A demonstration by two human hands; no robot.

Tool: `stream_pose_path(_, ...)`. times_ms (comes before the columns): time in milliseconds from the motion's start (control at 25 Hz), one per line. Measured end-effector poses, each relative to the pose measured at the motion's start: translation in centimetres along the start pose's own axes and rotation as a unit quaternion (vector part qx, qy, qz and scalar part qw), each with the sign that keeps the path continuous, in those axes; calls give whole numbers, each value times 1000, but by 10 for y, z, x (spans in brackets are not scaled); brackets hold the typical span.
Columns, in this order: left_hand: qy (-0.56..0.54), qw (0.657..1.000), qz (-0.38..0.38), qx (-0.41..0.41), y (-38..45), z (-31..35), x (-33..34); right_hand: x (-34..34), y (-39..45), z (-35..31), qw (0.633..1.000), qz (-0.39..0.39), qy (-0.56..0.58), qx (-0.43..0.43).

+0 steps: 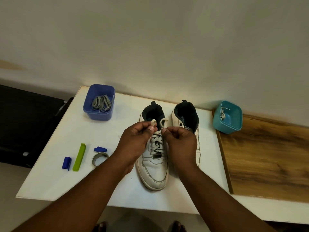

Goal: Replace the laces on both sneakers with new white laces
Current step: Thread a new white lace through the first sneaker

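Note:
Two white sneakers stand side by side on the white table [55, 173], toes toward me. The left sneaker [154, 171] is laced with a white lace [156, 144]. My left hand [133, 141] pinches one loop of that lace above the tongue. My right hand [180, 141] pinches the other loop beside it. The right sneaker [186, 117] is mostly hidden behind my right hand, and I cannot see its eyelets. A dark blue tub [98, 102] at the back left holds grey laces [102, 103]. A teal tub [228, 117] at the right holds a white lace [223, 113].
On the table's left lie a green clip [79, 157], two small blue pieces [66, 163] [100, 149] and a roll of tape [99, 158]. A wooden board [267, 158] lies to the right. A wall rises right behind the table; a dark object [25, 121] stands to the left.

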State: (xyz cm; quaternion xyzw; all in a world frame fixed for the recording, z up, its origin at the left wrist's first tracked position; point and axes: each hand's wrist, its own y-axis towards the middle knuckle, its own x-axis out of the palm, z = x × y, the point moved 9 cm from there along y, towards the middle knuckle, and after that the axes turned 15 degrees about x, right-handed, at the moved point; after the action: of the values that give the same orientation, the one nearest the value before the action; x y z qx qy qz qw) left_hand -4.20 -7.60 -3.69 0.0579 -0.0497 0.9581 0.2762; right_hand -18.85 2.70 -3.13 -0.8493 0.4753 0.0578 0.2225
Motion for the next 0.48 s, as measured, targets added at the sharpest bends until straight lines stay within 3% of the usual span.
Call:
stream_pose_path(320, -4, 1000, -8, 5, -1, 3, 2, -9, -11, -26, 985, 86, -138, -65)
stream_pose_path(480, -8, 1000, -4, 2, -1, 3, 2, 0, -15, -31, 964, 82, -230, -103)
